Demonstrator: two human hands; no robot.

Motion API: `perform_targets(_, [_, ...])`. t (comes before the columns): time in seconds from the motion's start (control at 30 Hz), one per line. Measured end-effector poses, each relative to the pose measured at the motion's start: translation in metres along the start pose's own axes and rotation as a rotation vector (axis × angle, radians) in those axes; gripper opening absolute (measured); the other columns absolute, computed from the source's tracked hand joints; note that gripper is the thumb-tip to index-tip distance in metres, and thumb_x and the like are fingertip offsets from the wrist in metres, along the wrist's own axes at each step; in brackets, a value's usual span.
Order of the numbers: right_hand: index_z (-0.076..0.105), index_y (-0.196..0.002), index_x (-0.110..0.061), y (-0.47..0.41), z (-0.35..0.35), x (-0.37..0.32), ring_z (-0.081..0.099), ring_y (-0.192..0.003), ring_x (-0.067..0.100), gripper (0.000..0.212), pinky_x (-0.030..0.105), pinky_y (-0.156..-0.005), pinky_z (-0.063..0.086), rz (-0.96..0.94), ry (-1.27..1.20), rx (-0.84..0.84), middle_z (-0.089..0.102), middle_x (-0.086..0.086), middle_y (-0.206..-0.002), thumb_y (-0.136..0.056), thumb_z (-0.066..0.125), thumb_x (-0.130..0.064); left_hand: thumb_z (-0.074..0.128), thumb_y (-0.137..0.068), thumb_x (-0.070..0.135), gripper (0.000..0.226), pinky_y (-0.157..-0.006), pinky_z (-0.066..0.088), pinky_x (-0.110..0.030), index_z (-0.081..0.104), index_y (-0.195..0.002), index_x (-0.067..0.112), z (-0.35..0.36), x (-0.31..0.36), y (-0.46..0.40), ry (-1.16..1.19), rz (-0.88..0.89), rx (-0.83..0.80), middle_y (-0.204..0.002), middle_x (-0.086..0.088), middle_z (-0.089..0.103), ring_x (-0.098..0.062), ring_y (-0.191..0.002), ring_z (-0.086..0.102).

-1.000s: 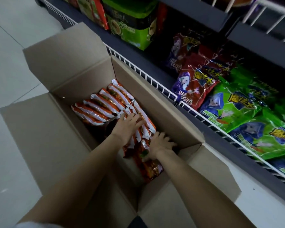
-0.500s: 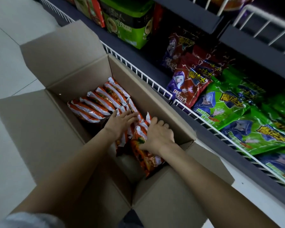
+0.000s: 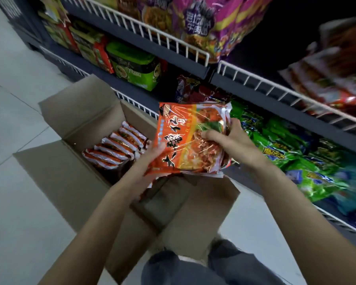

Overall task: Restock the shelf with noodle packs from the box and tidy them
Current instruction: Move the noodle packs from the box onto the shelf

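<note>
Above the open box: both hands hold one stack of packs, clear of the carton
Left hand point(image 3: 152, 155): grips the stack's lower left corner, thumb on the top face, fingers hidden beneath
Right hand point(image 3: 232, 138): clamps the stack's right edge, thumb pressed flat on the top pack's picture, fingers curled round the far side
Held item: stack of glossy orange plastic noodle packs point(image 3: 185, 138), black lettering down the left half, food photo on the right; several packs deep, exact count cannot be told
Box: brown cardboard carton point(image 3: 56, 182) on the floor, all flaps folded outward, directly below the held stack
Box contents: row of orange-and-white noodle packs point(image 3: 115, 149) standing on edge in the far left part
Shelf: dark shelving with white wire front rails point(image 3: 261, 83), just beyond the carton
Lower shelf stock: green snack bags point(image 3: 292, 153) lying to the right of the held stack
Floor: pale tiles point(image 3: 14, 95)
</note>
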State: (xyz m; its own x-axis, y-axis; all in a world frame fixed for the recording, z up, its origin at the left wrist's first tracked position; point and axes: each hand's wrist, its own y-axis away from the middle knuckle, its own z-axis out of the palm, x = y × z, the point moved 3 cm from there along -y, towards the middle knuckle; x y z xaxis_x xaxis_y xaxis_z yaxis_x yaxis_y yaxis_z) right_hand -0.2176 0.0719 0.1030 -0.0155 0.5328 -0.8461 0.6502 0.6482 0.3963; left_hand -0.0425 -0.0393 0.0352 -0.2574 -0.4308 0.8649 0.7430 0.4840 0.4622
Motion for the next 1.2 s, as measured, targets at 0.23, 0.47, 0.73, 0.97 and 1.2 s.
perform_targets(0.23, [0.036,-0.134,-0.026,0.088,-0.094,0.024,0.067,-0.095,0.010,0.084,0.024,-0.072,0.054,-0.032,-0.377,0.146,0.063,-0.003,-0.117,-0.064,0.080,-0.041,0.060,-0.077,0.032,0.054,-0.059,0.056,-0.026,0.054,-0.128,0.016,0.124,0.053,0.032,0.236,0.011,-0.228,-0.094,-0.002,0.074,-0.014,-0.080,0.071])
perform_targets(0.47, [0.045,-0.129,-0.039,0.187,-0.210,0.079,0.065,-0.091,-0.004,0.042,0.011,-0.068,0.048,-0.068,-0.425,0.400,0.065,-0.015,-0.114,-0.089,0.057,-0.043,0.058,-0.084,0.038,0.053,-0.085,0.050,-0.030,0.043,-0.135,0.034,0.284,0.058,0.053,-0.087,0.200,-0.436,-0.118,0.012,0.065,-0.007,-0.104,0.064])
perform_targets(0.73, [0.022,-0.139,-0.028,0.262,-0.337,0.165,0.060,-0.104,-0.003,0.083,0.022,-0.095,0.048,-0.200,-0.384,0.779,0.056,-0.014,-0.119,-0.074,0.073,-0.038,0.055,-0.092,0.032,0.040,-0.065,0.044,-0.011,0.040,-0.129,0.027,0.478,0.042,0.062,-0.301,0.337,-0.517,-0.099,0.018,0.060,0.009,-0.081,0.061])
perform_targets(0.97, [0.005,-0.150,-0.022,0.255,-0.438,0.197,0.050,-0.090,-0.028,0.073,0.002,-0.083,0.042,-0.264,-0.323,0.888,0.045,-0.028,-0.112,-0.096,0.054,-0.022,0.060,-0.091,0.023,0.068,-0.100,0.043,-0.027,0.019,-0.145,0.031,0.584,0.045,0.042,-0.485,0.541,-0.746,-0.131,0.006,0.050,-0.009,-0.115,0.053])
perform_targets(1.2, [-0.002,-0.152,-0.027,0.220,-0.514,0.214,0.041,-0.131,0.007,0.082,0.038,-0.109,0.038,-0.278,-0.150,1.082,0.032,-0.013,-0.146,-0.095,0.056,-0.032,0.054,-0.094,0.032,0.071,-0.109,0.036,-0.038,0.011,-0.149,0.018,0.663,0.033,-0.005,-0.694,0.928,-0.562,-0.147,-0.007,0.034,-0.019,-0.131,0.040])
